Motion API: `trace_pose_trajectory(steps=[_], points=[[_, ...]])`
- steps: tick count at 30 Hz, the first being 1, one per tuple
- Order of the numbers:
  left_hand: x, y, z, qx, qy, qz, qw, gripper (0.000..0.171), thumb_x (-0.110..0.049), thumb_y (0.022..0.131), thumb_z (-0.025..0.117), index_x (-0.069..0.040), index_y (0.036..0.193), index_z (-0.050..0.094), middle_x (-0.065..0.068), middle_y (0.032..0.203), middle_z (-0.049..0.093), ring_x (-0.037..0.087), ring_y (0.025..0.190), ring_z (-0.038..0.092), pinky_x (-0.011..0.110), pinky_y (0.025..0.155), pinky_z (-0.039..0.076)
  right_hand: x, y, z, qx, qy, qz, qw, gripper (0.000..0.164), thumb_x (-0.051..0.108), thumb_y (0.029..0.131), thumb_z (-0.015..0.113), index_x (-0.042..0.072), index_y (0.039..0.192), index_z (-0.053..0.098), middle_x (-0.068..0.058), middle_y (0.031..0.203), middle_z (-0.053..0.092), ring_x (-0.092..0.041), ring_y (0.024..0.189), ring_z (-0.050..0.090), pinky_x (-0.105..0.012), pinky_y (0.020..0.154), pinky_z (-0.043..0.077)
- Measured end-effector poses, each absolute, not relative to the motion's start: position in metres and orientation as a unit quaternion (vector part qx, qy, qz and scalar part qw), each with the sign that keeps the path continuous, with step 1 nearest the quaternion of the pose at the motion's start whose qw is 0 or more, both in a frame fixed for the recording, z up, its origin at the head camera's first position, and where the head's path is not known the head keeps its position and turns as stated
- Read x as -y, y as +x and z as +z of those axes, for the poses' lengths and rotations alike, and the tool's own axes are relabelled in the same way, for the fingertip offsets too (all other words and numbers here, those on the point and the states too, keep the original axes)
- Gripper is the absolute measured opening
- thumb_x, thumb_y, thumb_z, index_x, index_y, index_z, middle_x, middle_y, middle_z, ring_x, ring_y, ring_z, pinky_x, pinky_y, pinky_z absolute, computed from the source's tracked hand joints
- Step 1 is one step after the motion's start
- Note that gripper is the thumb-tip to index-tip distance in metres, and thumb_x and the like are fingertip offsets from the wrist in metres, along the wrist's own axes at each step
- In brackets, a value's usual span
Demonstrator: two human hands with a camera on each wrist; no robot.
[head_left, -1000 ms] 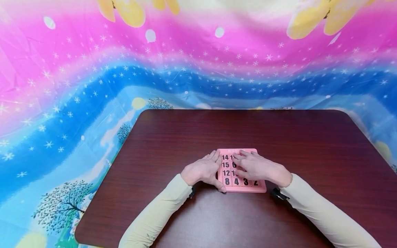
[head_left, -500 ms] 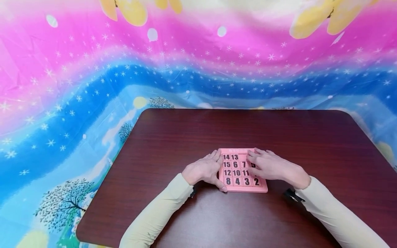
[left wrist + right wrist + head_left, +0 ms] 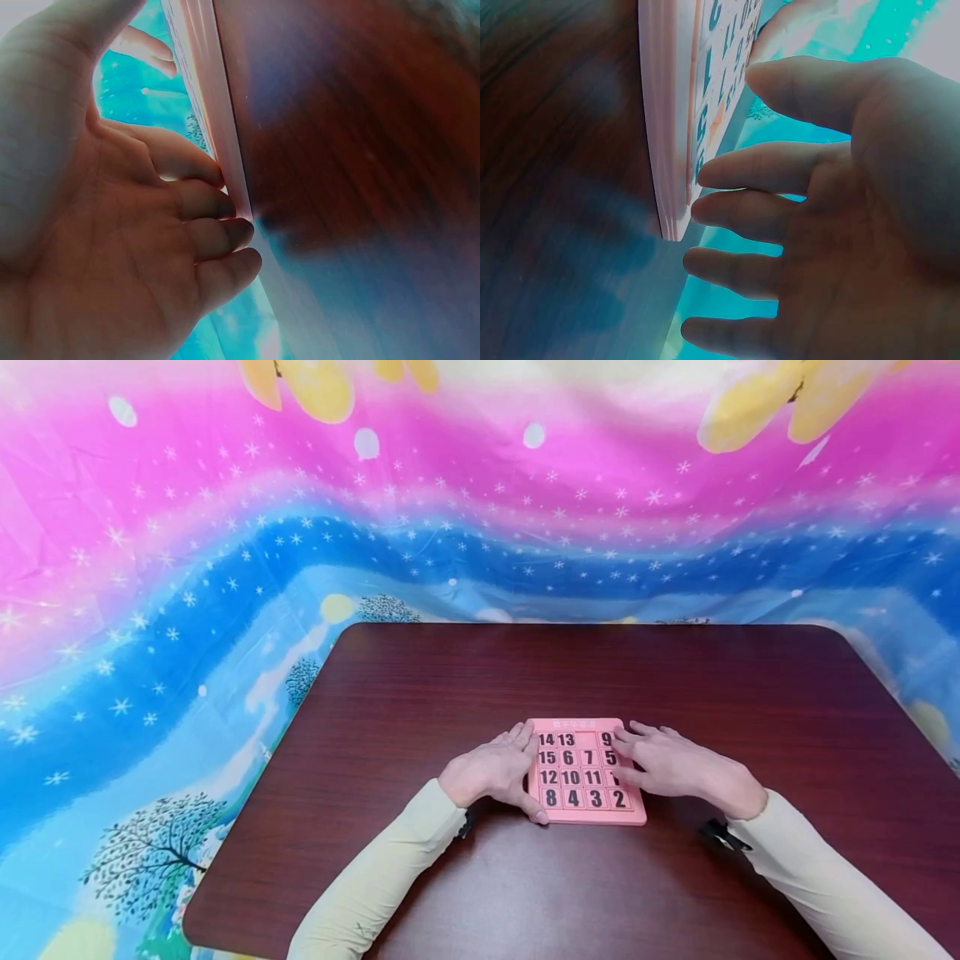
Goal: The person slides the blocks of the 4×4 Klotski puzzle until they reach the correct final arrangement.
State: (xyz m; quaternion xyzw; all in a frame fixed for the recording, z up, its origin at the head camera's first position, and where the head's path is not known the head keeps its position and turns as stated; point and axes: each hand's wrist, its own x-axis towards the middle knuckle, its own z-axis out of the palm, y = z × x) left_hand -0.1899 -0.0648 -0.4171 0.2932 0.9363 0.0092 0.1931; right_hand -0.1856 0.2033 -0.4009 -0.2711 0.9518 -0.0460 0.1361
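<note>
A pink number sliding puzzle (image 3: 577, 817) lies flat on the dark wood table, with white lettering along its far edge. Black-numbered tiles fill its rows; the far row reads 14, 13, a vacant slot (image 3: 586, 740), then the 9 tile (image 3: 606, 739). My left hand (image 3: 491, 768) rests along the puzzle's left side, thumb at the near left corner. In the left wrist view its fingertips meet the side edge. My right hand (image 3: 678, 764) reaches over the right side with straight, spread fingers. Its thumb overlaps the 1 tile, and its index fingertip is beside the 9 and 5.
The brown wooden table (image 3: 420, 693) has rounded corners and extends beyond the puzzle on all sides. A colourful cloth backdrop (image 3: 480, 527) hangs behind and to the left of it. Dark straps (image 3: 726, 835) show under the sleeve cuffs.
My right hand has drawn to the right across the puzzle, uncovering the middle columns, the vacant slot and the 9 tile. The left hand has stayed at the left edge.
</note>
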Motion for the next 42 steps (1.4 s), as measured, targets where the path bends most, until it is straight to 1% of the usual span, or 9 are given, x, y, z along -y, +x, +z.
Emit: trace_pose_trajectory(steps=[11,18,25,31,36,39,42], points=[[0.067,-0.191,-0.418,-0.936,0.293,0.012,0.193,0.132,-0.075,0.065,0.074,-0.002,0.157,0.012,0.018,0.165,0.002,0.027,0.154,0.007,0.034,0.127,0.014,-0.199,-0.187,-0.404,-0.948,-0.277,-0.054,0.144,0.059,0.037,0.094,0.061,0.001,0.140,0.052,-0.024,0.151,0.042,-0.048,0.142,0.032,-0.070,0.111,0.030],[0.070,-0.193,-0.418,-0.935,0.296,0.015,0.194,0.132,-0.075,0.066,0.073,-0.001,0.157,0.012,0.018,0.165,0.002,0.028,0.154,0.006,0.035,0.127,0.013,-0.191,-0.189,-0.406,-0.944,-0.298,-0.053,0.134,0.059,0.037,0.095,0.060,-0.001,0.140,0.051,-0.023,0.150,0.043,-0.048,0.142,0.033,-0.069,0.109,0.033],[0.072,-0.193,-0.420,-0.935,0.299,0.017,0.189,0.131,-0.075,0.066,0.073,-0.001,0.157,0.014,0.017,0.165,0.003,0.028,0.154,0.006,0.033,0.127,0.012,-0.181,-0.188,-0.410,-0.940,-0.308,-0.056,0.138,0.062,0.038,0.095,0.061,0.003,0.144,0.048,-0.019,0.154,0.040,-0.047,0.144,0.029,-0.069,0.110,0.031],[0.073,-0.193,-0.418,-0.936,0.295,0.017,0.191,0.130,-0.074,0.067,0.074,-0.002,0.157,0.014,0.017,0.165,0.003,0.028,0.154,0.006,0.032,0.127,0.011,-0.181,-0.189,-0.409,-0.939,-0.307,-0.060,0.145,0.065,0.040,0.094,0.062,0.004,0.146,0.046,-0.018,0.155,0.039,-0.047,0.145,0.027,-0.069,0.111,0.030],[0.069,-0.192,-0.417,-0.935,0.294,0.025,0.196,0.130,-0.072,0.067,0.075,-0.002,0.157,0.013,0.017,0.165,0.002,0.027,0.154,0.006,0.033,0.127,0.012,-0.190,-0.181,-0.404,-0.943,-0.295,-0.061,0.143,0.065,0.041,0.094,0.062,0.005,0.146,0.046,-0.018,0.155,0.039,-0.046,0.145,0.028,-0.068,0.112,0.031],[0.067,-0.192,-0.416,-0.934,0.294,0.025,0.200,0.130,-0.072,0.067,0.075,-0.002,0.157,0.012,0.017,0.165,0.001,0.027,0.154,0.005,0.034,0.127,0.012,-0.196,-0.172,-0.401,-0.943,-0.297,-0.060,0.135,0.064,0.041,0.093,0.063,0.004,0.143,0.049,-0.020,0.152,0.042,-0.048,0.143,0.032,-0.069,0.109,0.033],[0.066,-0.192,-0.416,-0.934,0.294,0.021,0.201,0.129,-0.072,0.067,0.075,-0.002,0.157,0.014,0.017,0.165,0.001,0.027,0.154,0.005,0.035,0.127,0.013,-0.200,-0.165,-0.399,-0.943,-0.297,-0.056,0.138,0.062,0.040,0.092,0.064,0.004,0.141,0.052,-0.020,0.151,0.045,-0.047,0.142,0.034,-0.069,0.108,0.034]])
